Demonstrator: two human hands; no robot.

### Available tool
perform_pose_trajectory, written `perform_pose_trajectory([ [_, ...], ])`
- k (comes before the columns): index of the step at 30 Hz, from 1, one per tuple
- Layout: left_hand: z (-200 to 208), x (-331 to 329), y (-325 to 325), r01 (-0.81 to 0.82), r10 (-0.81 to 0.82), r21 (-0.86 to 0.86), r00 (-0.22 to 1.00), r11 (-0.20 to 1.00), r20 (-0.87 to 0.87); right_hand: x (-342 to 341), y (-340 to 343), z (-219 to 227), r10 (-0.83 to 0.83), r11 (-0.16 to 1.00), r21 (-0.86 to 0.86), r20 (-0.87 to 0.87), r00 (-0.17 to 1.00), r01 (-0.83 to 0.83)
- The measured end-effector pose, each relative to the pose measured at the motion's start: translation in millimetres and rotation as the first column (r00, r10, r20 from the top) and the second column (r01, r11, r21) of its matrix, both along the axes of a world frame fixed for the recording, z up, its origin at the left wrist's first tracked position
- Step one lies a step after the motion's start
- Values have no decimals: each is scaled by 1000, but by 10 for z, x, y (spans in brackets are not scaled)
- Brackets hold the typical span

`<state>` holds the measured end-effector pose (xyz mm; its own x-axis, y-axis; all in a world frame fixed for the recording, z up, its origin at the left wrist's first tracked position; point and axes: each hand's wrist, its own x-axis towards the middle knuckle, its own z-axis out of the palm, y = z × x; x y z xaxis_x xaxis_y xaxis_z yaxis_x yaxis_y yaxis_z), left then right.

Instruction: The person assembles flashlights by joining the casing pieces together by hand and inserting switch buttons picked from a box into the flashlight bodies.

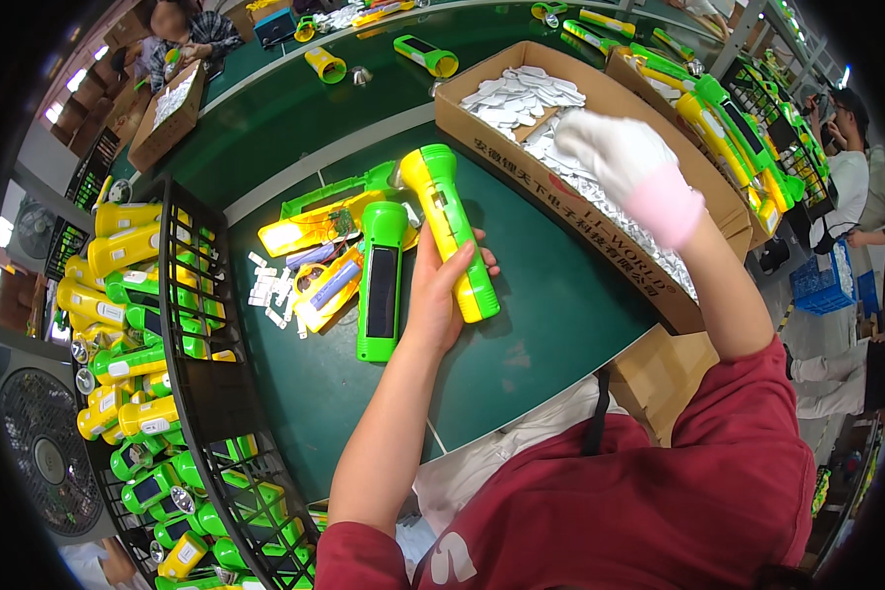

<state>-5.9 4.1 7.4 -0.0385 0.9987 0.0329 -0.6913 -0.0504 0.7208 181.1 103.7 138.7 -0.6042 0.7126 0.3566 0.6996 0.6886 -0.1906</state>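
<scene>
- The left hand (433, 300) is closed around a yellow-and-green torch (449, 228), its grip clamped on the handle end; the torch is held just above the green worktop (551, 324), lens end pointing away from the person
- The right hand (615, 147) (in a white glove with a pink cuff) reaches into the cardboard box (600, 231) of small silvery-white flat pieces (516, 98); I cannot tell whether its grip holds one
- A green torch half with a dark panel (382, 280) lies just left of the left hand, beside opened yellow halves (315, 231)
- A black wire crate (202, 324) of finished torches stands at the left
</scene>
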Motion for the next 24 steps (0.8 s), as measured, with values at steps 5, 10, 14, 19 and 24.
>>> perform_pose_trajectory([
  [5,4,-43,-15,-88,87,-12,992,996,-92,-317,-855,101,31,967,-249,-68,997,-47],
  [10,-36,-55,5,-80,78,-41,995,996,-56,-528,-444,-348,-37,646,-631,-588,808,-430],
  [14,15,-16,13,-76,72,-54,996,996,-59,-639,-101,-457,-89,421,-727,-629,772,-543],
  [19,-23,-51,12,-79,71,-98,994,992,-83,-742,18,-635,-89,391,-716,-655,750,-579],
  [24,-3,-9,5,-85,70,-83,984,993,-163,-767,-126,-729,-46,506,-608,-727,685,-612],
])
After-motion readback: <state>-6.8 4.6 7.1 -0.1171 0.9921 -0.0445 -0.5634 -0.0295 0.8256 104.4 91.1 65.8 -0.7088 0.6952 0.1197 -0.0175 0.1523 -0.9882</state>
